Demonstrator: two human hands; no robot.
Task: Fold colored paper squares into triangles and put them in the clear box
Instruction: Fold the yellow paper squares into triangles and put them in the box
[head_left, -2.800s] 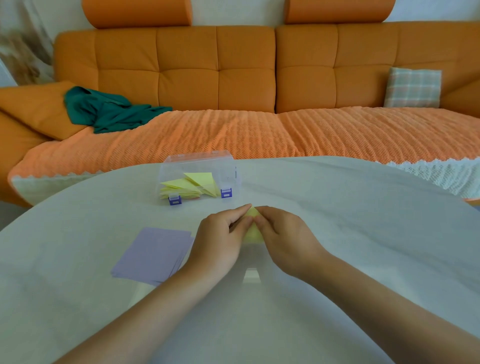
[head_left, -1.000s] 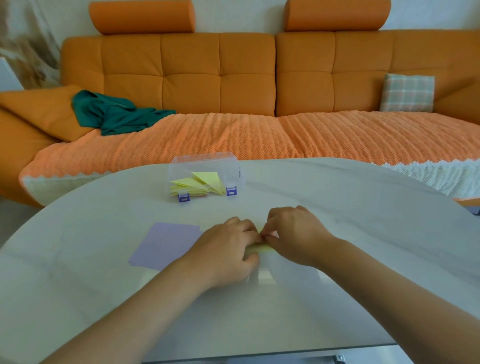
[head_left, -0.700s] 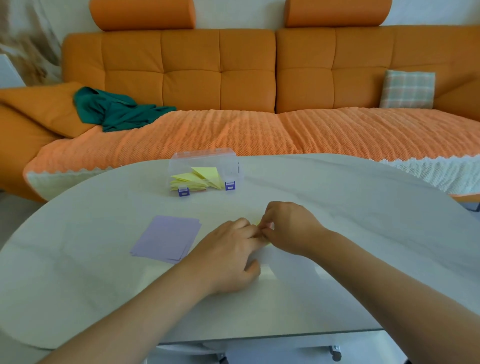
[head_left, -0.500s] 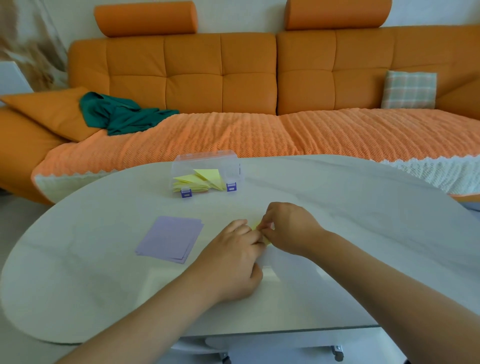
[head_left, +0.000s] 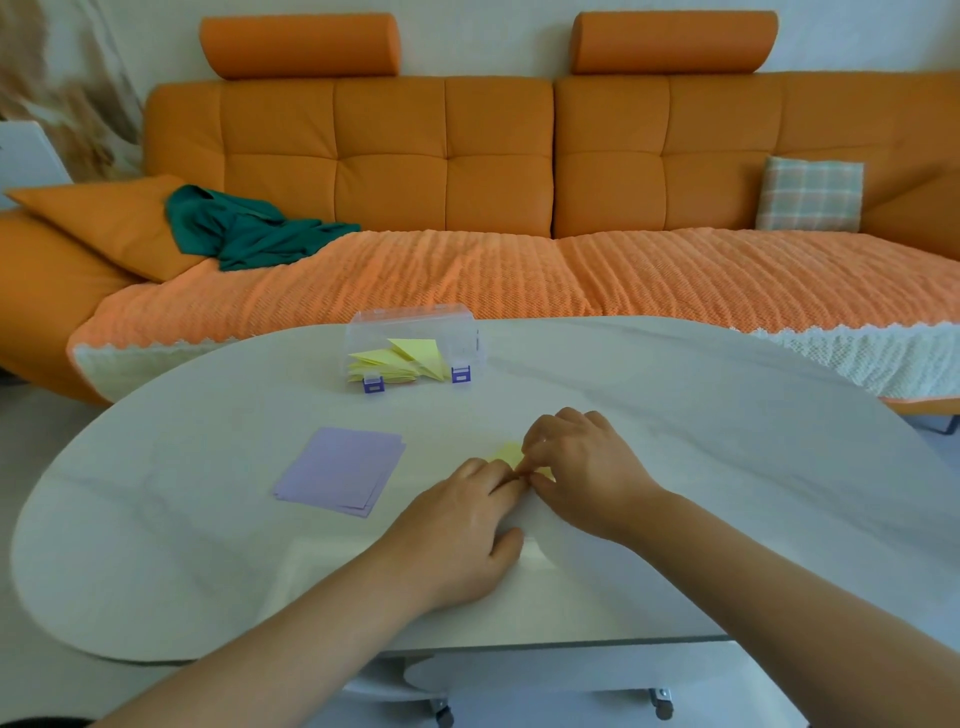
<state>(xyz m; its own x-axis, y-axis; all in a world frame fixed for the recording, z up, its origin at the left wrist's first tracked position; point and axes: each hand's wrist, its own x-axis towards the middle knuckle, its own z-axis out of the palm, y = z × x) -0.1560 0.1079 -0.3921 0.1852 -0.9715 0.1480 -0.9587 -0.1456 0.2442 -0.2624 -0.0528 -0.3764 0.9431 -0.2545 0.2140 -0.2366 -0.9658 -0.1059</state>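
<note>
Centre frame: yellow paper (head_left: 510, 453) is light, thin and creases easily. Left hand (head_left: 457, 530) presses it with flat fingers; right hand (head_left: 582, 467) pinches its edge, probably the best grip point.

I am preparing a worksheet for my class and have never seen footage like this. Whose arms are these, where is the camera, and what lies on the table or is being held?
There is no machine here. These are a person's two bare arms, filmed by one wide-angle camera worn on the head, looking forward and down. On the pale table lie a stack of purple paper squares and a clear box with yellow folded triangles inside. An orange sofa stands behind. The left hand lays its fingers flat against a yellow paper, while the right hand pinches that paper with curled fingers. The hands hide most of it.
</note>
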